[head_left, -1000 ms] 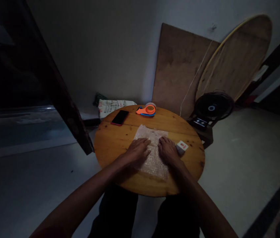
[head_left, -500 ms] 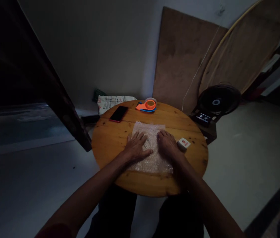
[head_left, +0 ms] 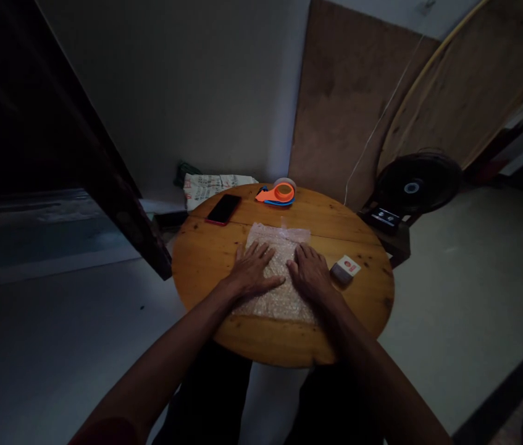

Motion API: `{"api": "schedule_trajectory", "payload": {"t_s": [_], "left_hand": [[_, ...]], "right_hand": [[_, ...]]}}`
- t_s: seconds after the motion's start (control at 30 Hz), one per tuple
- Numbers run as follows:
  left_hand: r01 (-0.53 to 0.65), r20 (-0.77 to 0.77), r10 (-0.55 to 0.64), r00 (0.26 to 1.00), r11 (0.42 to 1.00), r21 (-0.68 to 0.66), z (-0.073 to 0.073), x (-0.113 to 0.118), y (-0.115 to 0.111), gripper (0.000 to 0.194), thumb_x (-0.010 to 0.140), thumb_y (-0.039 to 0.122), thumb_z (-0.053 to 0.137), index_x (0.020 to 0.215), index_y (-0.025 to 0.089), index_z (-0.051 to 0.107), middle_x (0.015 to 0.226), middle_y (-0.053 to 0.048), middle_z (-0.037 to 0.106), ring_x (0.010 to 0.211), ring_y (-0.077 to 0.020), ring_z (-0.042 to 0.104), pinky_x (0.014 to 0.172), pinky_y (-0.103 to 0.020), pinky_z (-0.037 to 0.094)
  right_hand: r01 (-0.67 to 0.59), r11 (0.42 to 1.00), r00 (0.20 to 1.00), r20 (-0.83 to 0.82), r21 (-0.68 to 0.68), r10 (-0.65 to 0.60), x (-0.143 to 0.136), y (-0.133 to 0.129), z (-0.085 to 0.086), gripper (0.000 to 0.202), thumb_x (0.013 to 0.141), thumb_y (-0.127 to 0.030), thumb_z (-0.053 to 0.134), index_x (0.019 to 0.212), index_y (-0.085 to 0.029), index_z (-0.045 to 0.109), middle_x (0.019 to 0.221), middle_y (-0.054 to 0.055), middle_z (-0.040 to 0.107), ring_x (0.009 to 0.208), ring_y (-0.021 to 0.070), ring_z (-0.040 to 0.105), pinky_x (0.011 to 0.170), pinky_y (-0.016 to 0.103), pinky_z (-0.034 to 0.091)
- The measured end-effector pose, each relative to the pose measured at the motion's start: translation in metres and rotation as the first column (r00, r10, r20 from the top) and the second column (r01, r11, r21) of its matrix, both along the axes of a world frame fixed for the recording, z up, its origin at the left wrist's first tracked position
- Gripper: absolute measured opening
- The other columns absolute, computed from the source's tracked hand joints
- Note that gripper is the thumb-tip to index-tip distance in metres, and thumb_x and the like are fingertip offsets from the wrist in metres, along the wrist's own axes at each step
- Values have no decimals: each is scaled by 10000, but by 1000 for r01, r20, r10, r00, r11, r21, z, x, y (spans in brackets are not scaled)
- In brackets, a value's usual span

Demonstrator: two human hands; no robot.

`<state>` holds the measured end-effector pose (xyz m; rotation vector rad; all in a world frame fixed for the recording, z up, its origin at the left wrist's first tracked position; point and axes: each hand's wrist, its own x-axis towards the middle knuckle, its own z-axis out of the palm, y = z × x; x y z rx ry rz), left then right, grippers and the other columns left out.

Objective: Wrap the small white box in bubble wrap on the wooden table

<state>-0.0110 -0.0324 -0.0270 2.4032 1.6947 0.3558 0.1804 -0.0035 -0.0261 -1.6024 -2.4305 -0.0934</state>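
Note:
A sheet of clear bubble wrap (head_left: 284,303) lies flat on the round wooden table (head_left: 261,346). My left hand (head_left: 254,270) rests on its left part, palm down with the fingers spread and the thumb pointing right. On the right part lies my right hand (head_left: 311,271), also palm down, its fingers stretched forward and the thumb out toward the middle. Neither hand grips anything. Just right of my right hand sits a small box (head_left: 345,269) with a white top and a red mark.
Toward the table's far edge are an orange and blue tape dispenser (head_left: 282,193) and a dark-screened phone (head_left: 224,209) with a red edge. Beyond the table, a black fan (head_left: 412,188) stands at the right and a printed white sack (head_left: 217,185) lies behind.
My right hand's thumb has come out toward the middle of the bubble wrap, and that hand lies flatter. My left hand stays nearly in place. The view has shifted slightly.

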Motion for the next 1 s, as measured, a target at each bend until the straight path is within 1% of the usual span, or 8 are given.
{"api": "schedule_trajectory", "payload": {"t_s": [0.1,0.23,0.4,0.6,0.67,0.73,0.83,1.0], "left_hand": [[-1,-20,1,1000,1000,-13,0,-7,1,857,786,750,403,1467,245,280,1544,-115,264,1423,-372,168,1111,-634,40],[-111,-43,110,993,994,-18,-2,-18,2,644,917,623,234,1448,267,315,1554,-97,247,1429,-348,170,1092,-659,61],[-135,-65,131,989,989,-53,-3,-26,8,628,927,607,212,1457,279,290,1569,-97,203,1435,-364,139,1070,-698,37],[-168,-90,163,983,984,-53,16,-13,-3,562,924,550,320,1393,248,386,1548,-126,249,1421,-386,171,1068,-692,95],[-116,-71,116,991,993,-3,23,-2,-14,549,931,503,346,1405,227,372,1544,-133,259,1434,-348,161,1109,-623,113],[26,-45,-24,999,999,45,26,7,-24,572,922,493,384,1428,229,346,1550,-123,249,1443,-312,153,1144,-538,117],[173,-34,-173,984,985,18,22,12,-31,672,889,589,403,1464,262,285,1557,-98,240,1448,-306,134,1151,-523,85],[234,-46,-236,971,971,-48,10,-1,-27,783,833,697,400,1476,271,263,1567,-99,200,1449,-315,122,1143,-542,73]], "right_hand": [[13,1000,1000,3,6,-13,0,-1,-2,438,944,-364,389,1295,-112,456,1380,170,470,1268,288,380,1004,410,291],[27,1000,1000,-6,9,-27,1,0,-5,433,950,-347,366,1315,-127,441,1417,152,440,1288,284,359,1011,408,277],[55,998,998,-27,8,-54,2,1,-6,414,944,-336,368,1268,-101,471,1384,168,466,1253,286,392,1005,391,287],[72,997,997,-37,22,-71,1,-1,-5,358,935,-324,383,1198,-117,510,1347,177,493,1231,279,409,994,383,291],[73,997,997,-39,31,-72,1,-1,-5,346,936,-325,385,1179,-117,517,1348,177,490,1231,276,407,997,383,287],[67,997,997,-43,35,-65,0,-2,-5,338,941,-326,378,1165,-117,522,1327,174,504,1223,274,411,995,383,286],[61,998,997,-53,31,-59,0,-3,-3,335,949,-323,364,1161,-118,523,1300,173,515,1207,271,414,985,381,289],[72,997,996,-60,19,-70,2,-3,2,323,952,-330,360,1114,-119,543,1221,172,544,1127,263,453,948,364,311]]}}
